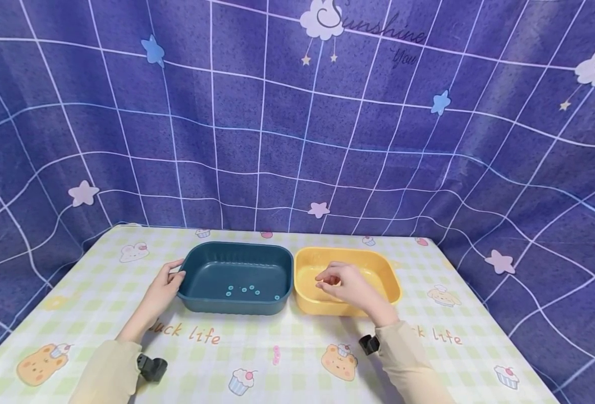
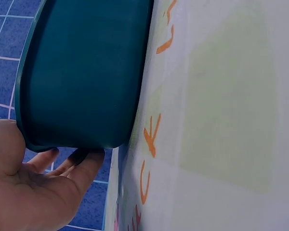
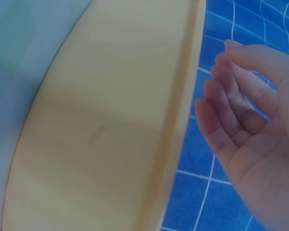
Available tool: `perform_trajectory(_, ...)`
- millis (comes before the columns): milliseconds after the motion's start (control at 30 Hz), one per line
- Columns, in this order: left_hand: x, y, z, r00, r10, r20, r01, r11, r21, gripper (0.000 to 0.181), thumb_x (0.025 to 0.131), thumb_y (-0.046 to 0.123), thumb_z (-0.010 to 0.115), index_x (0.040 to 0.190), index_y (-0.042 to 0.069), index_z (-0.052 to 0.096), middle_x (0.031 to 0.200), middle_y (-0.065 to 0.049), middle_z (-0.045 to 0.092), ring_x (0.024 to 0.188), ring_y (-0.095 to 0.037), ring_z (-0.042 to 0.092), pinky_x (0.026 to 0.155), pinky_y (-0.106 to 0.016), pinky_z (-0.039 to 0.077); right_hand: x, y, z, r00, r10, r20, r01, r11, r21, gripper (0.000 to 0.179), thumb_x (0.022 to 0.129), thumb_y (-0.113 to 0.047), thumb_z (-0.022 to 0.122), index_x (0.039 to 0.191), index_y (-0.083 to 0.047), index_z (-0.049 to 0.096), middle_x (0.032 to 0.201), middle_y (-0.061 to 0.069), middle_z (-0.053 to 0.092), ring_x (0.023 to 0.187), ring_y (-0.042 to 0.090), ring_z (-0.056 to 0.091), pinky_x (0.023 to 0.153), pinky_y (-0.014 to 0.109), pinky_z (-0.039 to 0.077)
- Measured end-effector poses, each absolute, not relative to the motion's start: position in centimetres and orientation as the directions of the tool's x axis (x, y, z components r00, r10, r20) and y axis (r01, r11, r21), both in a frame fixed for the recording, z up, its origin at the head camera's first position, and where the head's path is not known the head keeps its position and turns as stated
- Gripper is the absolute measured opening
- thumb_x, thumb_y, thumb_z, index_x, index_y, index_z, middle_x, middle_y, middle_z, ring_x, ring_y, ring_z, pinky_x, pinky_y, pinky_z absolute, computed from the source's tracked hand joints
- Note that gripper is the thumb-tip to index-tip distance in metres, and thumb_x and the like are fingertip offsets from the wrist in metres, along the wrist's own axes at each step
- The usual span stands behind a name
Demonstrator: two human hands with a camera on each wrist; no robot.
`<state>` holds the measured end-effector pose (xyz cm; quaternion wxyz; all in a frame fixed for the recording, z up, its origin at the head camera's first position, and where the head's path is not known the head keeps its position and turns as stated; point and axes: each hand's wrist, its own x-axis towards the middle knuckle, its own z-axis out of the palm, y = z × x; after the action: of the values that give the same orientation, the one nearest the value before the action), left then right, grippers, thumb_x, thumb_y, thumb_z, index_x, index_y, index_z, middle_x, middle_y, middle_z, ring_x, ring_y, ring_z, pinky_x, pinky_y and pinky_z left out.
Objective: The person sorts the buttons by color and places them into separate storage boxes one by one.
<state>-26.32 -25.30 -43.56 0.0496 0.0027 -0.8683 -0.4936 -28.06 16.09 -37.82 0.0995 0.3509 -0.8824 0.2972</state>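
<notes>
A dark teal plastic bin (image 1: 237, 306) stands on the left, with several small light-blue rings (image 1: 244, 290) on its floor. My left hand (image 1: 166, 285) grips its left end; in the left wrist view the thumb lies by the rim and the fingers (image 2: 89, 171) curl against the outer wall. Over the yellow bin (image 1: 373, 258) hovers my right hand (image 1: 345, 283), its fingers loosely bent. The thumb and index fingertips (image 3: 222, 58) come close together in the right wrist view, and no object shows between them. Part of the yellow bin's floor is hidden behind this hand.
The two bins stand side by side, their short ends close together. Beneath them is a table with a checked, cartoon-printed cloth (image 1: 277, 387). A blue grid-patterned curtain (image 1: 297, 140) hangs behind and at both sides. A black wrist camera (image 1: 152, 368) sits on the left sleeve.
</notes>
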Motion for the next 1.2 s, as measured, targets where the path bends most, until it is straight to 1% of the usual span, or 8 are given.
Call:
perform_trajectory(133,-26.3,-25.3,-43.6,-0.995,-0.054,0.083,0.044,0.514,0.856,0.052,0.103,0.027,0.03,0.146,-0.001,0.022,0.13,-0.033,0.048,0.118,-0.037,0.048,0.077,-0.016,0.04,-27.7,15.4,-37.6,-0.715,-0.58,0.389,-0.697,0.551,-0.459,0.013,0.082,-0.011,0.07,0.092,-0.002,0.072,0.073,-0.003,0.06,0.068,0.008,0.055,0.062,0.023,0.05)
perform_trajectory(233,-26.4,-25.3,-43.6,-0.995,-0.054,0.083,0.043,0.516,0.856,0.052,0.103,0.027,0.03,0.146,-0.001,0.022,0.13,-0.033,0.048,0.118,-0.037,0.048,0.078,-0.018,0.04,-27.4,14.9,-37.5,-0.722,-0.584,0.372,-0.689,0.553,-0.469,0.012,0.083,-0.012,0.07,0.092,-0.004,0.072,0.074,-0.003,0.06,0.069,0.011,0.056,0.064,0.027,0.052)
perform_trajectory(500,-26.4,-25.3,-43.6,-0.996,-0.049,0.07,0.035,0.515,0.857,0.051,0.103,0.025,0.028,0.147,0.0,0.02,0.133,-0.032,0.045,0.121,-0.038,0.046,0.087,-0.034,0.043,-26.8,13.8,-37.7,-0.71,-0.614,0.346,-0.696,0.535,-0.479,0.013,0.084,-0.012,0.069,0.092,-0.004,0.073,0.077,-0.002,0.061,0.07,0.008,0.054,0.063,0.026,0.051)
perform_trajectory(733,-26.4,-25.3,-43.7,-0.996,-0.049,0.069,0.034,0.513,0.858,0.051,0.103,0.026,0.027,0.147,0.0,0.02,0.133,-0.032,0.046,0.122,-0.039,0.046,0.09,-0.037,0.042,-26.6,13.0,-38.0,-0.67,-0.641,0.375,-0.735,0.501,-0.457,0.011,0.084,-0.012,0.068,0.092,-0.006,0.073,0.076,-0.003,0.061,0.07,0.007,0.055,0.064,0.025,0.052)
perform_trajectory(867,-26.4,-25.3,-43.7,-0.996,-0.048,0.071,0.037,0.511,0.859,0.052,0.103,0.028,0.028,0.147,0.001,0.02,0.132,-0.033,0.046,0.121,-0.039,0.046,0.089,-0.037,0.042,-26.5,12.6,-38.3,-0.656,-0.657,0.372,-0.744,0.481,-0.464,0.01,0.084,-0.011,0.069,0.092,-0.009,0.074,0.077,-0.004,0.061,0.07,0.007,0.056,0.064,0.027,0.053)
perform_trajectory(967,-26.3,-25.3,-43.6,-0.997,-0.047,0.068,0.036,0.501,0.865,0.053,0.103,0.029,0.028,0.147,0.001,0.019,0.133,-0.034,0.045,0.123,-0.04,0.044,0.093,-0.042,0.041,-26.3,12.3,-38.6,-0.662,-0.66,0.355,-0.736,0.482,-0.476,0.009,0.084,-0.01,0.068,0.091,-0.011,0.074,0.076,-0.005,0.06,0.069,0.007,0.054,0.064,0.029,0.053)
perform_trajectory(1100,-26.3,-25.2,-43.6,-0.997,-0.044,0.06,0.031,0.486,0.874,0.054,0.103,0.029,0.028,0.148,0.001,0.018,0.135,-0.035,0.042,0.127,-0.043,0.041,0.099,-0.051,0.038,-26.1,11.8,-38.8,-0.661,-0.666,0.345,-0.734,0.479,-0.482,0.009,0.085,-0.01,0.068,0.091,-0.008,0.074,0.077,-0.004,0.06,0.069,0.009,0.054,0.063,0.03,0.053)
perform_trajectory(1200,-26.3,-25.2,-43.5,-0.997,-0.043,0.059,0.031,0.484,0.874,0.054,0.103,0.029,0.028,0.148,0.0,0.017,0.136,-0.035,0.041,0.127,-0.043,0.04,0.1,-0.052,0.037,-26.0,11.4,-38.8,-0.662,-0.669,0.337,-0.733,0.487,-0.474,0.01,0.085,-0.01,0.068,0.092,-0.007,0.074,0.079,-0.003,0.061,0.068,0.008,0.054,0.062,0.028,0.053)
